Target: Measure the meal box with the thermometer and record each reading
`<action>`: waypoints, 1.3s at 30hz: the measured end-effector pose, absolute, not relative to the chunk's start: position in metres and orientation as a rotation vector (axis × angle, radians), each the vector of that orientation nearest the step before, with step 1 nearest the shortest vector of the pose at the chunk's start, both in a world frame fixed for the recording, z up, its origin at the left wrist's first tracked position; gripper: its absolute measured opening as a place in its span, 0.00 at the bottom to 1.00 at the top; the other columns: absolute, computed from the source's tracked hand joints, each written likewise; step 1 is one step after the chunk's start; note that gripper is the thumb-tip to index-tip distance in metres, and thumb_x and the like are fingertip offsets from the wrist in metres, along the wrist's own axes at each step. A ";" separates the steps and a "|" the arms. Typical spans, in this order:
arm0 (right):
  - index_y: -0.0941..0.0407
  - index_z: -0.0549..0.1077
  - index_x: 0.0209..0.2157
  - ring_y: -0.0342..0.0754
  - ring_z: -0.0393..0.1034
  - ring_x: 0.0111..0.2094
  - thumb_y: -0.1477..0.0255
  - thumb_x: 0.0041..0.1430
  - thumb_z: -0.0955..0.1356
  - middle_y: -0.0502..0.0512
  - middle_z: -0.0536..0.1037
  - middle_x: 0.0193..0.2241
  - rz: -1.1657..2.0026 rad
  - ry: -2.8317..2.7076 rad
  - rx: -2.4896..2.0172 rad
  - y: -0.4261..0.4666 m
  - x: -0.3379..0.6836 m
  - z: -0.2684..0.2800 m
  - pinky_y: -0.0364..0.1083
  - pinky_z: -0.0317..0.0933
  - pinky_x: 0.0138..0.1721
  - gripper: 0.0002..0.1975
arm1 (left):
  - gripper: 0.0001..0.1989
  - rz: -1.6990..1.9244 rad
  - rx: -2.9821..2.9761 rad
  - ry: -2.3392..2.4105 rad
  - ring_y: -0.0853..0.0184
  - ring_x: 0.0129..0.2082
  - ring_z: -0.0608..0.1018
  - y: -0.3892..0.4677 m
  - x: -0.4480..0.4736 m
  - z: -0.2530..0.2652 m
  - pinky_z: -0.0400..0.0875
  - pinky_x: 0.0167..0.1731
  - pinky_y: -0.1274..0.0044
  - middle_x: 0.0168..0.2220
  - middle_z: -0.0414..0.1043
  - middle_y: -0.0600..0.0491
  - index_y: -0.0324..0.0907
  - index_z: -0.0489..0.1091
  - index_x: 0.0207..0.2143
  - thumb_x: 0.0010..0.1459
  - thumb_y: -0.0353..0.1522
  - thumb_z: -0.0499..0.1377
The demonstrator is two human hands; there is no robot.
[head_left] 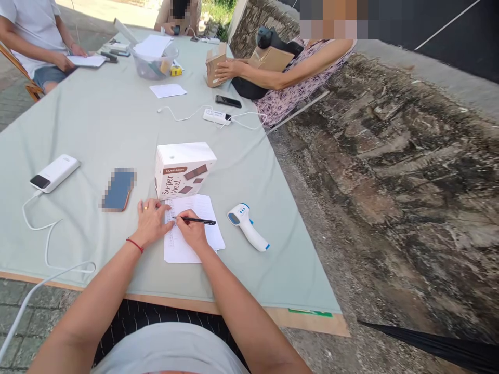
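A black pen (198,221) is pinched in my right hand (191,228), its tip on a stack of white paper (183,253) with handwritten lines along the left side. My left hand (151,222) lies with fingers apart on the paper's left edge and the tablecloth; a ring and a red bracelet show on it. Just beyond both hands stands a white and brown "Super Meal" box (185,169), upright at the top of the paper. A white and blue infrared thermometer (247,226) lies to the right. Left of my left hand is a phone (118,191) with a blurred screen.
On the cloth-covered table (89,234) lie a white power bank (55,173) with a cable at left, another power bank (217,116) and a dark phone (228,101). Farther back stands a plastic basket (150,66). A person at right holds a cardboard box (217,66); two others sit beyond.
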State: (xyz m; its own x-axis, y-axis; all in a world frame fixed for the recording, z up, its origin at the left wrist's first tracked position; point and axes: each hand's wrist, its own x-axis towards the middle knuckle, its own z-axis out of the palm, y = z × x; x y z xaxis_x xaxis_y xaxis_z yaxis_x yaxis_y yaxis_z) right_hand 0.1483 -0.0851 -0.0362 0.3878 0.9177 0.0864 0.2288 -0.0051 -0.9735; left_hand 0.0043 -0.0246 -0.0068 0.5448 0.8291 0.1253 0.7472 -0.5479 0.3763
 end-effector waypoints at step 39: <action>0.51 0.65 0.24 0.47 0.64 0.27 0.62 0.49 0.64 0.47 0.69 0.22 0.738 -1.048 -1.541 -0.086 0.148 -0.029 0.47 0.61 0.32 0.08 | 0.19 0.435 2.479 1.302 0.54 0.51 0.68 -0.024 0.004 -0.005 0.44 0.63 0.50 0.46 0.64 0.46 0.47 0.72 0.48 0.54 0.39 0.64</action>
